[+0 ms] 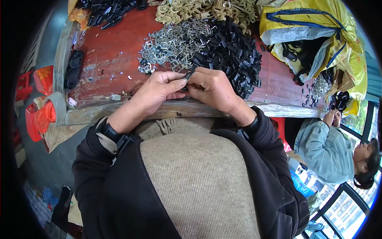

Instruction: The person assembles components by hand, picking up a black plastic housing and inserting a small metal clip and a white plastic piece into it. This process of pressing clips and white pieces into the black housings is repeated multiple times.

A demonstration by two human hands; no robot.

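Over the near edge of a red table, my left hand [159, 92] and my right hand [215, 88] meet at the fingertips. Between them they pinch a small black part [188, 75], mostly covered by the fingers. Just beyond lies a heap of bent silvery metal hooks [177, 42]. To its right is a large pile of small black plastic pieces [236, 55], close to my right hand. Brass-coloured metal pieces [207, 11] are heaped behind these.
A yellow bag [306, 20] with black parts stands at the right. More black pieces [107, 12] lie far left, near a black case-like object [74, 68]. A wooden rim [91, 115] edges the red table [113, 51]. Another person in a denim jacket [328, 147] works at the right.
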